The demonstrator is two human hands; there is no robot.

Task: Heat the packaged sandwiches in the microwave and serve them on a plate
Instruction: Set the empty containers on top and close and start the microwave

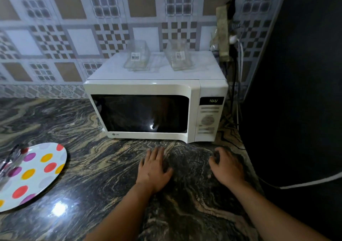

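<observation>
Head view: left hand point(154, 168) lies flat, fingers spread, and right hand point(226, 166) rests with fingers loosely curled, holding nothing, on the marbled counter point(103, 176). Dotted plate point(38, 168) sits near left; beyond, the microwave point(157, 109), door closed, carries two clear packages point(137, 57) on top.

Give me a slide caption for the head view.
Both hands, left hand and right hand, rest on the counter before the closed microwave.

White microwave point(155, 109): door closed, display lit, standing far on the counter point(111, 166). Two clear plastic sandwich packages point(137, 56) point(179, 55), barcode-labelled, rest on its top. Polka-dot plate point(35, 172): near left.
</observation>
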